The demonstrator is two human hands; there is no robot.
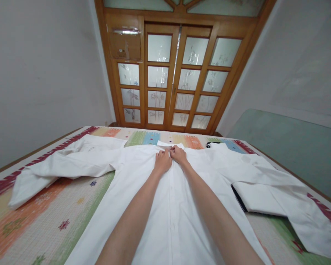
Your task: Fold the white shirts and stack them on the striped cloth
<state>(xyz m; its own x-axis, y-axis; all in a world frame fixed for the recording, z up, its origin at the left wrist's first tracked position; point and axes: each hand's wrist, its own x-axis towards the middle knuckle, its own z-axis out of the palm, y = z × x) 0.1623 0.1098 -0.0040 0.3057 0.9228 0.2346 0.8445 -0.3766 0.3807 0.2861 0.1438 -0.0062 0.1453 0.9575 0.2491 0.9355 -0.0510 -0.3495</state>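
Note:
A white button-up shirt (143,184) lies spread front side up, its collar (162,144) at the far end and both sleeves out to the sides. Just below the collar, my left hand (163,161) is closed with its fingers on the front placket. Close beside it, my right hand (178,154) pinches the shirt's edge at the collar opening. The small part between the fingertips is mostly hidden. Down the middle runs the placket, with small buttons on it. Both forearms reach over the shirt's body.
Under the shirt is a table with a patterned, multicoloured cloth (71,206). A dark-edged item (238,198) shows partly beneath the right sleeve. Beyond the table are wooden doors with glass panes (168,73). A pale green panel (287,147) stands along the right side.

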